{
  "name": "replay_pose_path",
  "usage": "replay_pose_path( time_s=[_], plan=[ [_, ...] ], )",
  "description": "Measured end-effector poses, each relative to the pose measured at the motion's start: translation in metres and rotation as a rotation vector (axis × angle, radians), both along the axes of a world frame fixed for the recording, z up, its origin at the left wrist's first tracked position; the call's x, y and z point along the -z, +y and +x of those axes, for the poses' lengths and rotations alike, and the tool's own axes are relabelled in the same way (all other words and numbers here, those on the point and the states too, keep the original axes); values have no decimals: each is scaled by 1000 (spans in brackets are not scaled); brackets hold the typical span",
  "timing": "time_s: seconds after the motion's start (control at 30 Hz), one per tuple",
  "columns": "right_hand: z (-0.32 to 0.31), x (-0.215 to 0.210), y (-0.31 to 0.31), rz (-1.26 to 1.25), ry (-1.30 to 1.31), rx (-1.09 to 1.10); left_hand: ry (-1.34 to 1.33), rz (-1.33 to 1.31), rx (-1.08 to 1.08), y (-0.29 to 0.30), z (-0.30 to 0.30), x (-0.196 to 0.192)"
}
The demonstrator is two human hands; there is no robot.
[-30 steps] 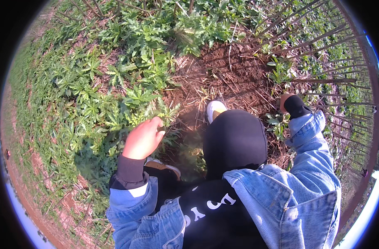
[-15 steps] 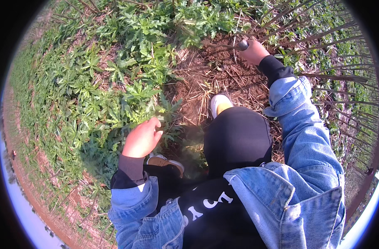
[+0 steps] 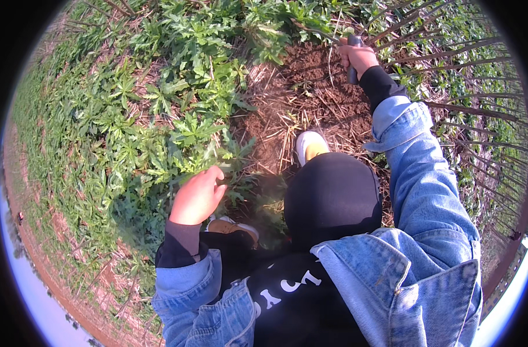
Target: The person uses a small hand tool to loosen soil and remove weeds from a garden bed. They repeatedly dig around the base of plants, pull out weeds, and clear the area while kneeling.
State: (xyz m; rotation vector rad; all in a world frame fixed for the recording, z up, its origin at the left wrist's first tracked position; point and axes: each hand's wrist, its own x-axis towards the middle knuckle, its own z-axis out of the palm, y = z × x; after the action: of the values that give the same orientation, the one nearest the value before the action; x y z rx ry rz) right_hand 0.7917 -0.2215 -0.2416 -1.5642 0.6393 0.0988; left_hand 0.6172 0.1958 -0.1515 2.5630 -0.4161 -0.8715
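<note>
At the upper right, my right hand is closed around the dark handle of a hand tool. A thin shaft or blade runs from it toward the upper left, among the leaves; its far end is hard to make out. Beneath the hand lies a patch of loose reddish-brown soil with dry straw. My left hand hovers over leafy green weeds on the left, its fingers bent, thumb and forefinger apart, with nothing visible in them.
Dry bare stalks stand in rows along the right side. My shoe rests on the strawy soil, below a bent knee. Another shoe is beside the left hand. Dense weeds cover the left and far ground.
My right hand has turned and risen slightly, so the handle now shows upright and the shaft points farther up and left. My left hand stays almost where it was.
</note>
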Motion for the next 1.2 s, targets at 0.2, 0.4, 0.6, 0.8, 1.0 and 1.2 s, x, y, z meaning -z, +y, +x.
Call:
replay_pose_path(
  time_s=[0.2,0.4,0.6,0.8,1.0,1.2],
  plan=[
    [-38,-13,12,-748,64,-492,-23,-22,7,-1,-2,-2],
    [-26,2,21,-904,70,-454,-77,-12,38,-1,-5,-1],
    [-22,19,18,-894,77,-461,7,7,-10,0,2,3],
    [-25,43,30,-820,69,-366,75,69,10,-3,17,17],
    [-5,84,60,-753,47,-280,176,-5,-16,-4,35,42],
    [-83,92,54,-629,14,-183,537,-170,-463,20,35,62]
  ],
)
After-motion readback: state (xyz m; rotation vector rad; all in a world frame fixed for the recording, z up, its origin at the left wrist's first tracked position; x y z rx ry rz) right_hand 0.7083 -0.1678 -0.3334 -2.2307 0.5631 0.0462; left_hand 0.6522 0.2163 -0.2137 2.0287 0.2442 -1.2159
